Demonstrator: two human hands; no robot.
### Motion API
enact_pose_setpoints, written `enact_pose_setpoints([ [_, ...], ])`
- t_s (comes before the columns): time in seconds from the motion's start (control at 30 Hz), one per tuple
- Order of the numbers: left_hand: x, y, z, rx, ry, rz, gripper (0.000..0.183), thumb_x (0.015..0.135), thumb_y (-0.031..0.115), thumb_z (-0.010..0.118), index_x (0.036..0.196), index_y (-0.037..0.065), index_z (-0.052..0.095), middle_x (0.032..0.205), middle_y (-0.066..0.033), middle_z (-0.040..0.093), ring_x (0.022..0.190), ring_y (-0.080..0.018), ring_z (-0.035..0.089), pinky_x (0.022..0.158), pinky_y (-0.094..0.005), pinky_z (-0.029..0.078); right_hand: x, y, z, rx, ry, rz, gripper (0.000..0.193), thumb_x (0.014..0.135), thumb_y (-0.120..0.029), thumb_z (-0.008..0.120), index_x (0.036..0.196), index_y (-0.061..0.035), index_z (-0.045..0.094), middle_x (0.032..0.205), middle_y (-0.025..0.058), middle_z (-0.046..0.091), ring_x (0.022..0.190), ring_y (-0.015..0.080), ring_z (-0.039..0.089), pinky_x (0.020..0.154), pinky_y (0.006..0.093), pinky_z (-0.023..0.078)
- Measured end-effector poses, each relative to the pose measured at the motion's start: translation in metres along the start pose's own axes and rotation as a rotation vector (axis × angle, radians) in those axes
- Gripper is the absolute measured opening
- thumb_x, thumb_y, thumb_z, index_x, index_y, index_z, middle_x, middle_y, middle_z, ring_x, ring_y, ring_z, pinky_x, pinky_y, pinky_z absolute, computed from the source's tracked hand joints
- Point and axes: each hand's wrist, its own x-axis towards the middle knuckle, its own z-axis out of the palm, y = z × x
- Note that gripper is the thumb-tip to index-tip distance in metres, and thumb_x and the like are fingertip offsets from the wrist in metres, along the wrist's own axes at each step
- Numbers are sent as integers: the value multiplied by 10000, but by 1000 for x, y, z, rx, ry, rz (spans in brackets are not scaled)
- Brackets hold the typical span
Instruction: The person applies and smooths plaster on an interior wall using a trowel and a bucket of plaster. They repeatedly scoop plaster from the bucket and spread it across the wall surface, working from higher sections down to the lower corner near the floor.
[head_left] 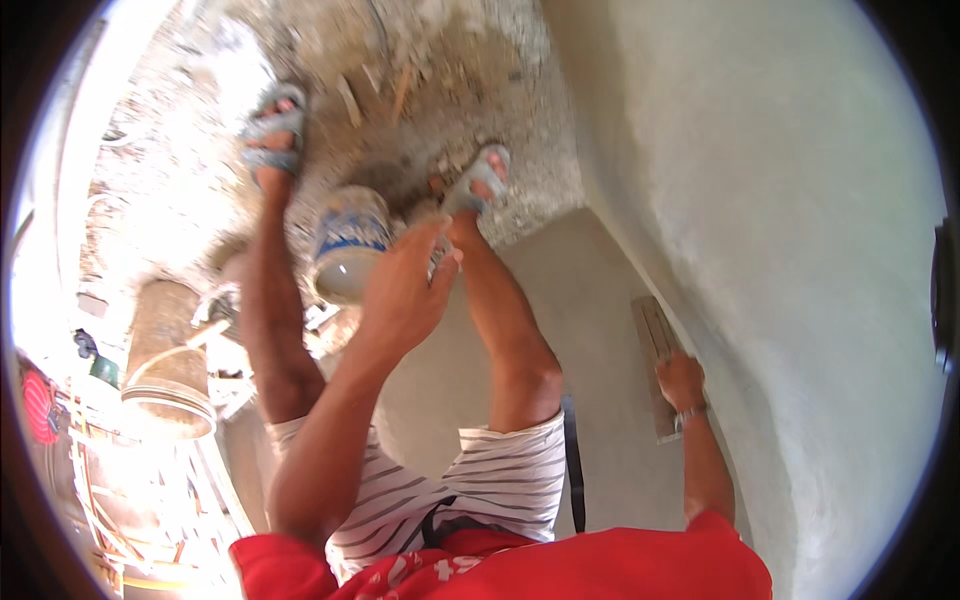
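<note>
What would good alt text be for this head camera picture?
Seen from above, a person's left hand reaches down toward a blue and white bucket between their sandalled feet, while the right hand holds a flat trowel against a pale plastered wall. The ground beyond is rubble.

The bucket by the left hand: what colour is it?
The bucket is white with blue bands, smeared grey; the head view shows it.

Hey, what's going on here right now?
A person stands on a raised grey ledge beside a pale plastered wall. The right hand holds a flat trowel near the wall. The left hand reaches down toward a white and blue bucket by the sandalled feet.
</note>
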Motion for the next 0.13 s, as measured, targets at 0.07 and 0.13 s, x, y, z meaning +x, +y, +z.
enact_pose_setpoints([
  [0.07,4,24,-24,-47,29,39,447,909,183,637,1297,-21,549,1197,-285,606,1125,-420,580,972,-475,431,-38,15,5,10,348,-187,394,854,-257,602,1154,-7,654,1218,270,613,1046,374,663,912,445,538],
  [0.13,1,78,-68,-22,96,133,483,909,207,644,1330,-4,538,1239,-297,587,1194,-397,557,1034,-458,400,-42,22,-2,67,630,-274,483,851,-266,608,1254,-1,620,1321,282,567,1113,373,644,965,440,520],
])
